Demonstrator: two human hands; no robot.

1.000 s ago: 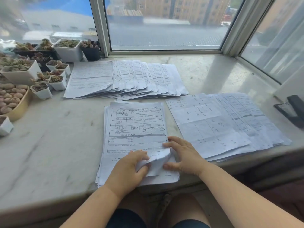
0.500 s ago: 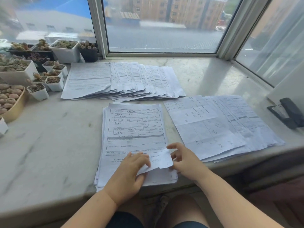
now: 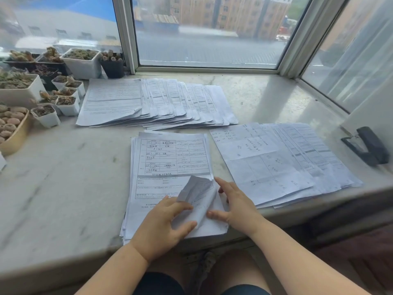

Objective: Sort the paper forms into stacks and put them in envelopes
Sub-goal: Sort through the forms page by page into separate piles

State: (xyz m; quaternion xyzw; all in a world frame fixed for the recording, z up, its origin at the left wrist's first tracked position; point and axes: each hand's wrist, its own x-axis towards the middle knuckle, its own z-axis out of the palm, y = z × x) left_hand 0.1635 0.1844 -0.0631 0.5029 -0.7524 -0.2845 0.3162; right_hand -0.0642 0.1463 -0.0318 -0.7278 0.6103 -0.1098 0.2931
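A stack of printed forms (image 3: 170,162) lies at the near edge of the marble sill (image 3: 63,177). The top sheet's lower right corner (image 3: 196,194) is folded up and over. My left hand (image 3: 163,224) pinches that lifted corner between thumb and fingers. My right hand (image 3: 236,203) rests beside it with fingers spread, its thumb touching the sheet's edge. A fanned row of forms (image 3: 153,103) lies further back. Another fanned pile (image 3: 276,162), its top sheet face down, lies to the right.
Small white pots of succulents (image 3: 49,92) crowd the left side, with a wooden tray of round plants (image 3: 12,130) nearer. A black stapler (image 3: 368,145) sits at the right edge. The window frame (image 3: 125,35) bounds the back.
The top sheet's corner has been lifted higher and folded further over by my left hand. My right hand has opened wider beside it. The camera view shifted slightly left.
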